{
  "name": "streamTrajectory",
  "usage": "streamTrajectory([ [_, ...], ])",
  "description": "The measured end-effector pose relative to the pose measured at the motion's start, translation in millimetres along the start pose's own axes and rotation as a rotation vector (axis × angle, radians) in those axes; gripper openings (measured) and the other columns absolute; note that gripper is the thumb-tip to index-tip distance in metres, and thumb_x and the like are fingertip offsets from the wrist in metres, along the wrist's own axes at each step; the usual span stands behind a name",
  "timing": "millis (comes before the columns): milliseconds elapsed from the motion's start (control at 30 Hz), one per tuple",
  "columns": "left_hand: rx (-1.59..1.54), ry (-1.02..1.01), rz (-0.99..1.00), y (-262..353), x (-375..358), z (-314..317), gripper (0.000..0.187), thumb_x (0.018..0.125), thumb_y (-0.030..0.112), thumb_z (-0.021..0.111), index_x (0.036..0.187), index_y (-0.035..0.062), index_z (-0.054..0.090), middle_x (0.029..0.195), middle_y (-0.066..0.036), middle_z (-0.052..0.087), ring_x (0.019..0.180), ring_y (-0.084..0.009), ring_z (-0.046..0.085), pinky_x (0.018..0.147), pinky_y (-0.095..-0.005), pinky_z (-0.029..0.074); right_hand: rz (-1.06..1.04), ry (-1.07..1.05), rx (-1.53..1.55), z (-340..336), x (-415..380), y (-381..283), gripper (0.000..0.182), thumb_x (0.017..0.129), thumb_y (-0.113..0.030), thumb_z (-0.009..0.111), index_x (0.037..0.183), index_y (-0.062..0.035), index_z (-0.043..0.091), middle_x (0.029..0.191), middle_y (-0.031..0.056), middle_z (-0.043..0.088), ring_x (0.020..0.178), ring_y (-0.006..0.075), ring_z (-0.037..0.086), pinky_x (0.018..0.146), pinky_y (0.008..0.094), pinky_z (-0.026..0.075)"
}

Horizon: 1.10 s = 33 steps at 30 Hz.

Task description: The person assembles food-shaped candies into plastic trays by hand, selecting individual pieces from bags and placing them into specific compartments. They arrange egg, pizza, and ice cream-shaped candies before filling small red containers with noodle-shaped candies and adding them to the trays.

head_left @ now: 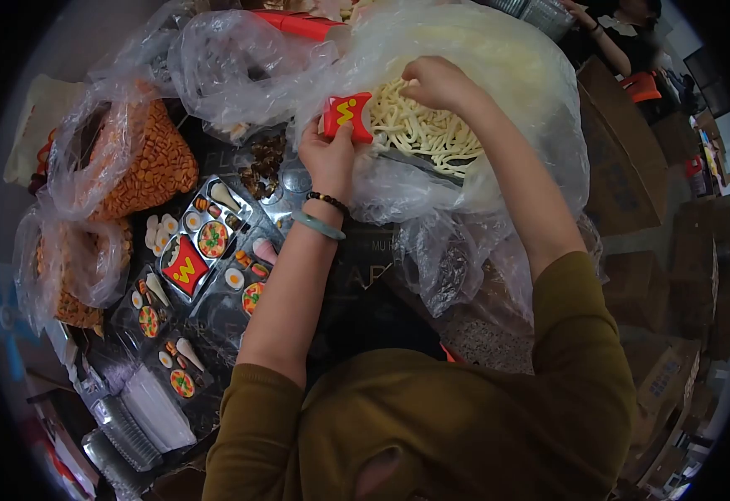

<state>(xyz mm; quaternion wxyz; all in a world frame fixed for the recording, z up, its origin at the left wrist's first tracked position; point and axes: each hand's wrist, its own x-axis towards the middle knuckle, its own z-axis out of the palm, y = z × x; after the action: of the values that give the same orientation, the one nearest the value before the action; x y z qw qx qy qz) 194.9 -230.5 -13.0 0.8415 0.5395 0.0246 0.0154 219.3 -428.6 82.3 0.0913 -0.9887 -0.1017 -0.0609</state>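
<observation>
My left hand grips a small red toy french fry box with a yellow zigzag mark, thumb across its front. The box is upright beside a heap of pale toy french fries lying in a large clear plastic bag. Over the far edge of that heap is my right hand, its fingers curled in; what they pinch, if anything, is hidden. Left of my forearm, a clear tray holds another red fry box with fries, a toy pizza and other miniature foods.
Bags of orange-brown pieces stand at the left. Small food sets lie on the dark table, with stacked clear trays at the lower left. Cardboard boxes are at the right. Another person's arm reaches in at the upper right.
</observation>
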Motion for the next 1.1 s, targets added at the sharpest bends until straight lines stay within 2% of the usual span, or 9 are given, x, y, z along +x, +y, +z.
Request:
streamTrajectory([
  [167, 0.2, 0.033, 0.126, -17.8, 7.8, -4.4, 0.034, 0.085, 0.0, 0.063, 0.116, -0.0061, 0.05, 0.108, -0.018, 0.062, 0.087, -0.0255, 0.067, 0.068, -0.0358, 0.061, 0.039, 0.076, -0.189, 60.7, -44.6, -35.5, 0.039, 0.071, -0.022, 0.072, 0.105, -0.003, 0.065, 0.108, 0.0224, 0.059, 0.108, 0.0401, 0.055, 0.086, 0.0432, 0.049],
  [333, 0.26, 0.056, 0.12, -11.0, 3.2, -3.1, 0.037, 0.079, 0.004, 0.069, 0.112, -0.0055, 0.054, 0.095, -0.015, 0.067, 0.08, -0.0183, 0.066, 0.068, -0.0294, 0.055, 0.086, 0.15, -0.049, 58.7, -31.1, -2.6, 0.026, 0.069, -0.007, 0.063, 0.093, 0.0001, 0.067, 0.088, 0.0214, 0.063, 0.09, 0.0393, 0.062, 0.078, 0.0465, 0.05],
  [500, 0.173, -0.11, -0.047, 23.8, -22.3, -4.1, 0.046, 0.085, 0.001, 0.062, 0.125, -0.0017, 0.04, 0.105, -0.016, 0.063, 0.087, -0.023, 0.067, 0.067, -0.0339, 0.059, 0.343, 0.038, 0.828, 13.9, -36.8, 21.4, 0.03, 0.073, -0.008, 0.075, 0.098, 0.0058, 0.066, 0.075, 0.0045, 0.064, 0.064, 0.0107, 0.06, 0.056, 0.026, 0.048],
  [600, 0.176, -0.11, -0.092, 42.7, -36.9, -1.8, 0.047, 0.086, 0.001, 0.062, 0.126, -0.0004, 0.039, 0.105, -0.016, 0.062, 0.087, -0.0233, 0.067, 0.068, -0.0335, 0.059, 0.447, -0.157, 1.04, 15.2, -46.2, 14.1, 0.035, 0.075, -0.006, 0.074, 0.106, 0.0071, 0.063, 0.076, 0.0043, 0.064, 0.063, 0.0102, 0.059, 0.055, 0.0246, 0.047],
  [733, 0.24, -0.168, -0.184, 41.6, -48.7, -3.6, 0.046, 0.086, 0.002, 0.062, 0.127, 0.0005, 0.04, 0.107, -0.016, 0.061, 0.089, -0.0235, 0.066, 0.068, -0.034, 0.059, 0.42, -0.16, 0.883, 33.5, -61.8, 13.5, 0.038, 0.075, -0.012, 0.076, 0.106, 0.0064, 0.063, 0.077, 0.0039, 0.065, 0.064, 0.0093, 0.06, 0.055, 0.0235, 0.046],
  [767, 0.257, -0.188, -0.198, 41.9, -51.8, -2.4, 0.046, 0.086, 0.002, 0.062, 0.127, 0.0007, 0.04, 0.107, -0.015, 0.061, 0.089, -0.0234, 0.066, 0.068, -0.0341, 0.059, 0.242, -0.13, 0.431, 34.0, -61.5, 19.8, 0.039, 0.076, -0.019, 0.077, 0.106, 0.0038, 0.065, 0.079, 0.006, 0.067, 0.063, 0.0121, 0.06, 0.058, 0.0251, 0.048],
  [833, 0.248, -0.248, -0.238, 37.5, -54.2, -1.4, 0.046, 0.086, 0.003, 0.062, 0.127, 0.0011, 0.04, 0.108, -0.014, 0.061, 0.091, -0.0228, 0.065, 0.068, -0.0342, 0.058, 0.133, 0.06, 0.293, 25.4, -68.2, 17.9, 0.04, 0.076, -0.027, 0.076, 0.104, 0.0001, 0.068, 0.085, 0.0096, 0.069, 0.067, 0.0156, 0.064, 0.066, 0.0279, 0.05],
  [967, 0.283, -0.449, -0.213, 38.6, -41.3, 14.1, 0.045, 0.083, -0.001, 0.061, 0.125, -0.0009, 0.043, 0.106, -0.014, 0.06, 0.084, -0.0212, 0.066, 0.065, -0.0305, 0.058, 0.423, 0.137, -0.067, -6.0, -55.6, 67.5, 0.048, 0.073, -0.028, 0.073, 0.116, -0.0075, 0.064, 0.103, 0.0121, 0.069, 0.09, 0.0221, 0.067, 0.081, 0.0336, 0.052],
  [1100, 0.289, -0.51, -0.201, 35.1, -13.5, 43.5, 0.044, 0.081, 0.001, 0.063, 0.121, -0.0018, 0.045, 0.105, -0.014, 0.06, 0.083, -0.0208, 0.065, 0.063, -0.0291, 0.056, 0.435, -0.236, -0.133, -73.4, -62.0, 74.0, 0.074, 0.067, -0.026, 0.076, 0.135, -0.0155, 0.048, 0.115, 0.0122, 0.065, 0.106, 0.026, 0.062, 0.093, 0.0358, 0.047],
])
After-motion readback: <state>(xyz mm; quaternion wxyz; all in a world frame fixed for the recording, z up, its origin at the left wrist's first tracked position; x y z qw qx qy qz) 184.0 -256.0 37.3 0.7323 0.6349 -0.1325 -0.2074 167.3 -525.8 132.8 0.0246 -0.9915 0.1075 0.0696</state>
